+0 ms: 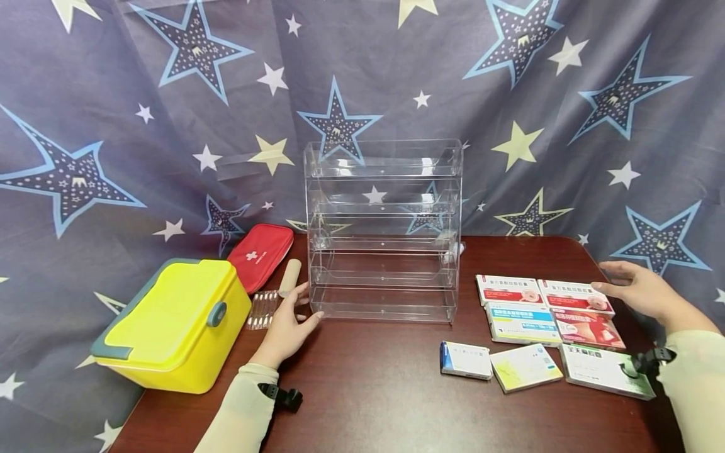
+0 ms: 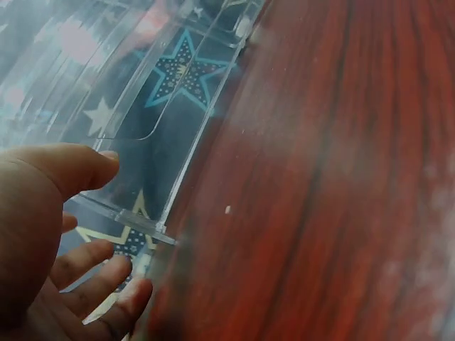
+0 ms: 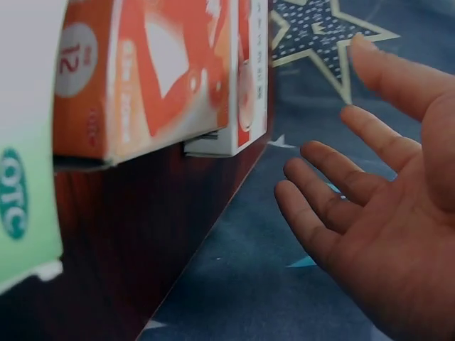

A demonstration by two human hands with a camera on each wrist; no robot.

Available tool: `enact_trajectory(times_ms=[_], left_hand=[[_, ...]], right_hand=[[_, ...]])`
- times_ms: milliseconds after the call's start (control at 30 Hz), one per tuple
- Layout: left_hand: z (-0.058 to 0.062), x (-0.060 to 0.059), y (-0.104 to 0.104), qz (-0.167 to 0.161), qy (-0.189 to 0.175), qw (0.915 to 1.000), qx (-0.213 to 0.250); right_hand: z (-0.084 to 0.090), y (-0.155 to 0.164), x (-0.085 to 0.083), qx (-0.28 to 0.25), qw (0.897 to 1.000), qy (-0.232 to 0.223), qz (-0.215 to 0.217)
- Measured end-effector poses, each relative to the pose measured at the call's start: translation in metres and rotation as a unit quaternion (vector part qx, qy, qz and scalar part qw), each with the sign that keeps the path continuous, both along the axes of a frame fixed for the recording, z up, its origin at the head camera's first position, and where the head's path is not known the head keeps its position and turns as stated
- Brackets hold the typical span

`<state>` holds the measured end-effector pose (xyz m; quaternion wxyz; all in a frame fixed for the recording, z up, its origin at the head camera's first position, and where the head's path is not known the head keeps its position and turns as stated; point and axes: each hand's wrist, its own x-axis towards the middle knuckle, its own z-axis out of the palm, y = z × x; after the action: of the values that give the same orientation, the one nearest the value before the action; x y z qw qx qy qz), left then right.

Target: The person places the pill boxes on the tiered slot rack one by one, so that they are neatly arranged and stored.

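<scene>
Beside the left hand [image 1: 286, 324], fingers spread and relaxed, gripping nothing: clear acrylic shelf rack [image 1: 383, 229] just to its right, lower corner close to the fingertips [image 2: 106, 158]; blister strip [image 1: 262, 309] and tan roll [image 1: 290, 277] just to its left, yellow box [image 1: 172, 324] and red first-aid pouch [image 1: 260, 255] further left. Near the right hand [image 1: 642, 290], likewise open, palm down, holding nothing: red-and-white medicine boxes [image 1: 544, 292] just left of its fingers, at the dark wooden table [image 1: 374, 390] edge.
</scene>
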<state>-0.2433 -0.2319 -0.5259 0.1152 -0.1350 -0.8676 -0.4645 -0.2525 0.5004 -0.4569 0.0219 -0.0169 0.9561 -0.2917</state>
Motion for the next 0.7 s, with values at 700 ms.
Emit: enact_trajectory(times_ms=[700], left_hand=[[-0.012, -0.005, 0.002, 0.015, -0.046, 0.9977, 0.048]], right_hand=[[-0.018, 0.014, -0.019, 0.004, 0.996, -0.071, 0.048]])
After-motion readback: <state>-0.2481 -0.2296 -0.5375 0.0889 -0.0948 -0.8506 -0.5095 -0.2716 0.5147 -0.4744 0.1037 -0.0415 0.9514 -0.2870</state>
